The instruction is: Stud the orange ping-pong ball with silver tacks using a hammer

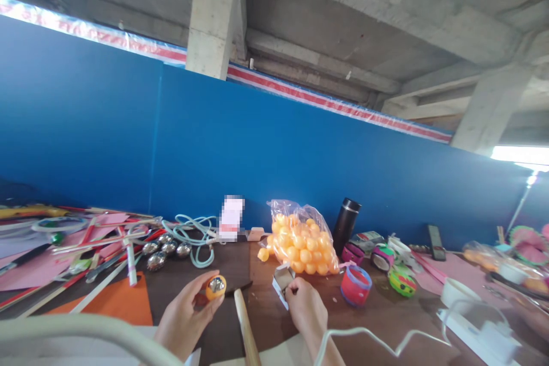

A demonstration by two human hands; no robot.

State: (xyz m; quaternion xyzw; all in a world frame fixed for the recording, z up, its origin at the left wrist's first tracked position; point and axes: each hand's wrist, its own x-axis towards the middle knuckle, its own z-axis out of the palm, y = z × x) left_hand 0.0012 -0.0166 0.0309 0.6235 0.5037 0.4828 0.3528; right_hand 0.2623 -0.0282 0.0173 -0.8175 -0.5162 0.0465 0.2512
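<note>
Between the thumb and fingers of my left hand (189, 311) is an orange ball (215, 287) with a shiny silver, dome-like part facing up. My right hand (305, 304) is closed at the near right edge of a small, opened cardboard box (281, 286), white outside and grey-brown within. Its fingertips are partly hidden, and the box's contents cannot be made out. A wooden stick (246, 329), like a tool handle, lies between my hands. Behind the box stands a clear bag (303, 240) full of orange balls, with a loose orange ball (263, 254) at its left.
Several silver balls (156, 261) lie left beside a coiled pale-blue cord (201, 260). A black bottle (345, 226), a red-and-blue tape roll (355, 286) and a power strip (476, 334) are on the right. Cluttered sticks and paper cover the left. A pale cable (364, 331) crosses the foreground.
</note>
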